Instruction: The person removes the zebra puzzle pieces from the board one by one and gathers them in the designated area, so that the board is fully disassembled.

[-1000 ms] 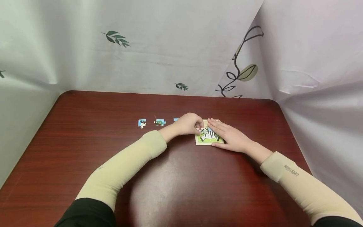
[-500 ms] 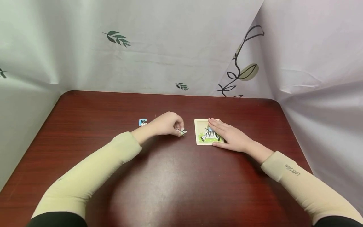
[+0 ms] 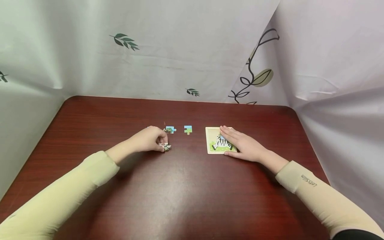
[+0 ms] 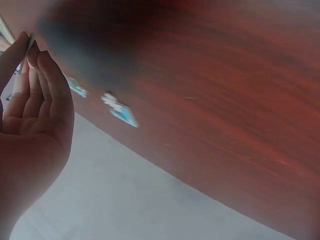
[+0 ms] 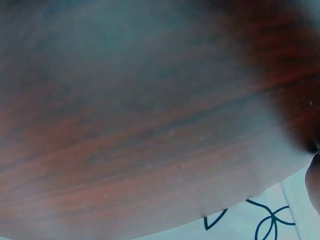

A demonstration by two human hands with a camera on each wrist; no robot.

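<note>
A small jigsaw piece [image 3: 166, 147] with a black, white and green print is pinched between the thumb and fingers of my left hand [image 3: 149, 139], just above the table. In the left wrist view only a thin edge of that piece [image 4: 31, 40] shows at the fingertips. My right hand [image 3: 245, 145] lies with straight fingers on the right side of a square puzzle tray [image 3: 211, 132]. Inside the tray is a zebra's striped body [image 3: 222, 141] on green; the hand covers part of it. Two blue-and-green jigsaw pieces [image 3: 188, 129] lie left of the tray.
The left wrist view shows a blue-and-white piece [image 4: 120, 110] on the table, nearly hidden by my left hand in the head view. The dark red table [image 3: 192, 186] ends at a pale curtain [image 3: 168, 60] behind. The right wrist view shows mostly blurred tabletop [image 5: 150, 150].
My left hand has carried the jigsaw piece away from the tray, leftward and slightly nearer. Two pieces that it hid half a second ago now show. The right hand has stayed on the tray.
</note>
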